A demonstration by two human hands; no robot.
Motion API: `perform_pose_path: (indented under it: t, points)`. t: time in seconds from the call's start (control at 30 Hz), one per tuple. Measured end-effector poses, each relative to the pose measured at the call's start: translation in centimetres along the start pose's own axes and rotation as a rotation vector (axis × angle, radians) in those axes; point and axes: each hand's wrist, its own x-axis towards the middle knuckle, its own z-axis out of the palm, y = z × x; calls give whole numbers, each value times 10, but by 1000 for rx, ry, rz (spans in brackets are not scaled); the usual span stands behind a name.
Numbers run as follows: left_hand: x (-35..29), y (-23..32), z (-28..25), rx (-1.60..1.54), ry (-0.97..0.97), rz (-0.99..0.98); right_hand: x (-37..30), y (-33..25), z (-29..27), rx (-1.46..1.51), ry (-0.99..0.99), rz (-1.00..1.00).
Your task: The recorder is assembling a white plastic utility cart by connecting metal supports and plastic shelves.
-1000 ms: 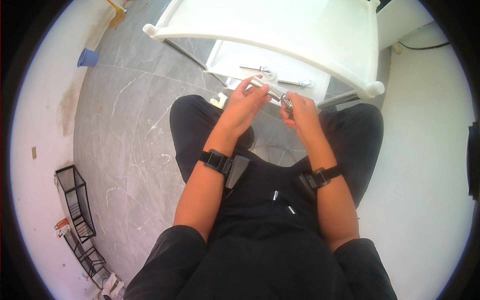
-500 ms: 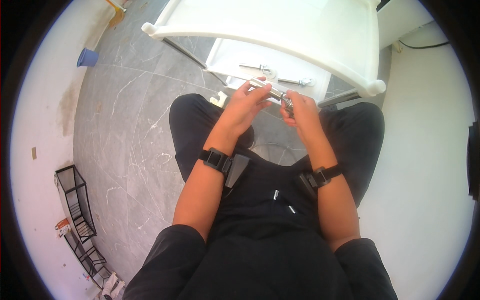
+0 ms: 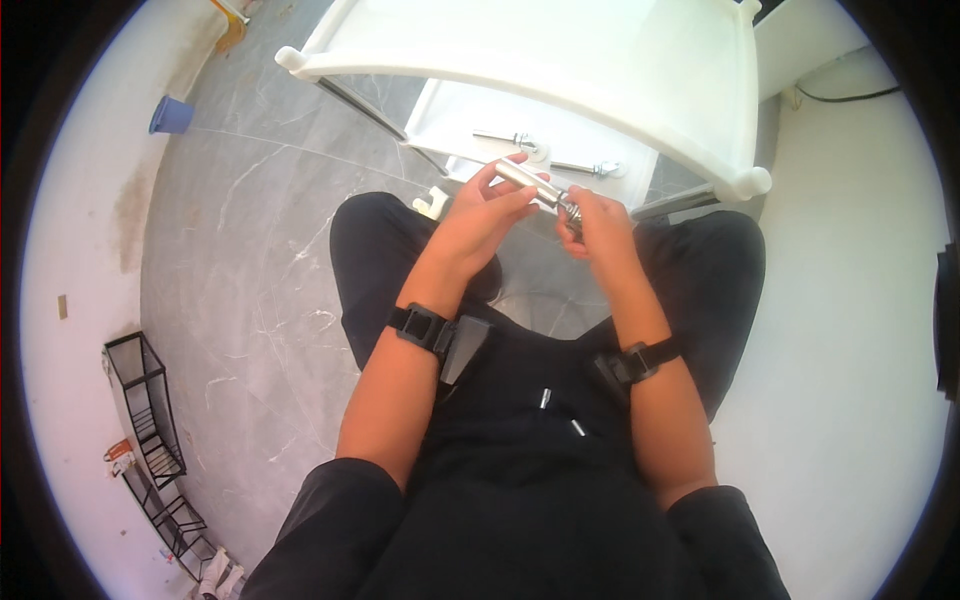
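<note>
A shiny metal tube [image 3: 522,177] with a narrower, coiled-looking metal fitting [image 3: 570,212] at its lower right end is held out in front of me. My left hand [image 3: 474,224] is closed on the tube, with its thumb along the near side and fingertips showing beyond it. The fitting is pinched by my right hand [image 3: 606,228], whose fingers partly cover it. Just beyond my hands, two metal rods with rounded ends lie on the lower shelf: a left rod [image 3: 500,135] and a right rod [image 3: 580,168].
A white trolley [image 3: 540,68] stands ahead, its top shelf overhanging the lower shelf [image 3: 450,115]. A blue bucket [image 3: 172,116] and a black metal rack [image 3: 145,400] are along the left wall. My bent knees flank my hands. A white wall [image 3: 830,300] rises at right.
The tube has turned slightly in my left hand, and more of its surface shows. Both hands keep their hold, with little other movement.
</note>
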Motion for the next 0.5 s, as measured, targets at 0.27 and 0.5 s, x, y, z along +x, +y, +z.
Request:
perform_pose_path:
  t: [0.27,0.5]
  points:
    - [0,4,0,77,117,-130,5,3,4,-3,-6,-17]
    - [-1,8,-3,102,9,-45,11,7,7,-34,96,30]
